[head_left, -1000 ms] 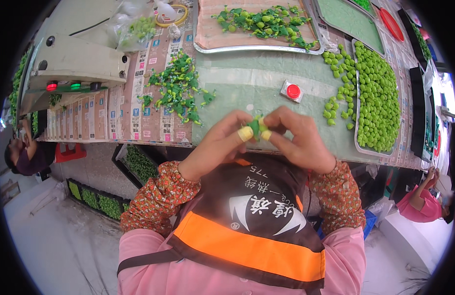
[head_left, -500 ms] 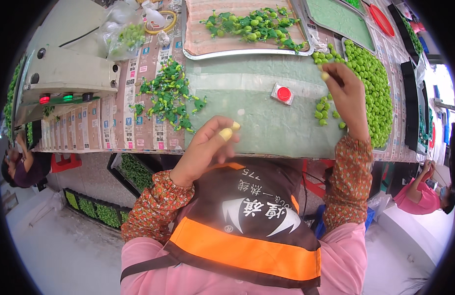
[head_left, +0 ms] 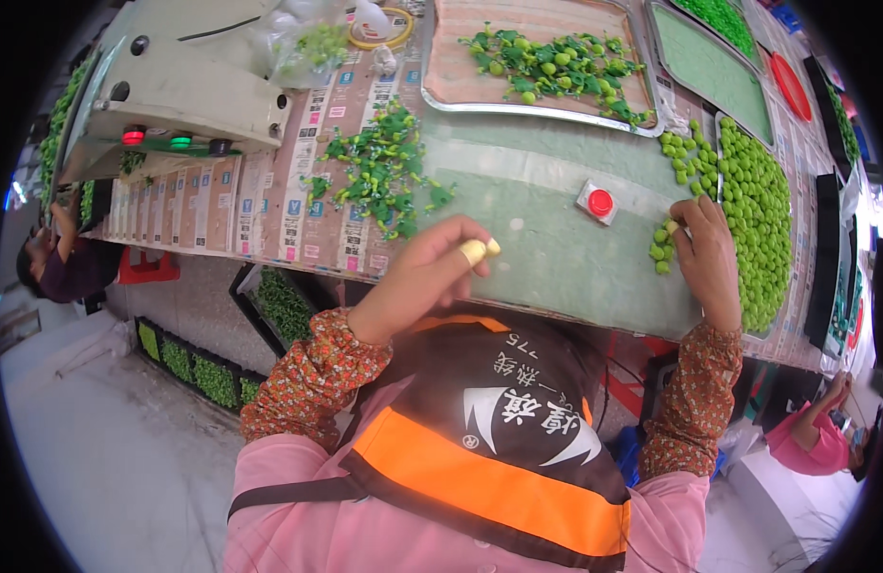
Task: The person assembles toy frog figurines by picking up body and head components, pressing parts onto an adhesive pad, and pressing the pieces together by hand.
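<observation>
My left hand (head_left: 436,267) is over the front edge of the green work mat (head_left: 546,258), its yellow-covered thumb and forefinger pinched together. Anything between those tips is too small to make out. At the mat's right side my right hand (head_left: 709,248) reaches down, fingertips curled together beside a few loose round green pieces (head_left: 662,250). Its fingers hide whatever they grip. Just right of that hand lies a large heap of the same round pieces (head_left: 755,220). Left of the mat is a pile of leafy green sprigs with small light buds (head_left: 379,162).
A metal tray (head_left: 546,116) at the back holds leafy sprigs with round pieces attached. A red button on a small box (head_left: 599,202) sits on the mat. A beige machine (head_left: 188,86) with coloured buttons stands at the left. Farther right is a red plate (head_left: 791,86).
My right hand has come down and nearer, from the back of the round pieces to the small cluster on the mat. My left hand stays pinched. The whole view has shifted and tilted.
</observation>
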### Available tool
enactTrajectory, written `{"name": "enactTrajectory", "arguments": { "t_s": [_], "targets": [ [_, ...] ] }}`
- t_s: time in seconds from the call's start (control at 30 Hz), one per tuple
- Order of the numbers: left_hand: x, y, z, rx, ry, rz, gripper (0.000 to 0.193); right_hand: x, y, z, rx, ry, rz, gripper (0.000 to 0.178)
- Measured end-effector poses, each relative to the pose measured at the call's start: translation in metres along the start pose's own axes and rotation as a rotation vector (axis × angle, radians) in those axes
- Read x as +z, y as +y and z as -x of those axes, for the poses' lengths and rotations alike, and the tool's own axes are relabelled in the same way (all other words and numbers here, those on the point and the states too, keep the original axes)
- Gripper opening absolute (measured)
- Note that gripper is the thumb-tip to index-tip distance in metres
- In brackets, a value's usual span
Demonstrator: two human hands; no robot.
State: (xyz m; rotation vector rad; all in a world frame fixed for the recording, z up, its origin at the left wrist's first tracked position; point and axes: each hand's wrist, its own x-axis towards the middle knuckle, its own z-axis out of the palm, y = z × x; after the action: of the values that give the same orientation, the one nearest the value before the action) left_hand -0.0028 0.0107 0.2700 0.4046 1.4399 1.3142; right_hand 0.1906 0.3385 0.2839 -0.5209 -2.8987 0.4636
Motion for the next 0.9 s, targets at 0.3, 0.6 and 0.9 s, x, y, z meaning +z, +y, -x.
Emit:
{"name": "enactTrajectory", "arguments": {
  "t_s": [0.3,0.6,0.9],
  "targets": [
    [-0.038,0.03,0.0,0.55,0.538,-1.173,0.02,0.006,-0.024,0.009,0.087,0.123,-0.255,0.022],
    [-0.024,0.025,-0.015,0.535,0.562,-1.45,0.028,0.014,-0.055,0.007,0.124,0.144,-0.491,0.022],
    [-0.024,0.022,-0.01,0.625,0.566,-1.289,0.026,0.026,-0.068,-0.006,-0.066,0.141,-0.347,0.022]
  ]
}}
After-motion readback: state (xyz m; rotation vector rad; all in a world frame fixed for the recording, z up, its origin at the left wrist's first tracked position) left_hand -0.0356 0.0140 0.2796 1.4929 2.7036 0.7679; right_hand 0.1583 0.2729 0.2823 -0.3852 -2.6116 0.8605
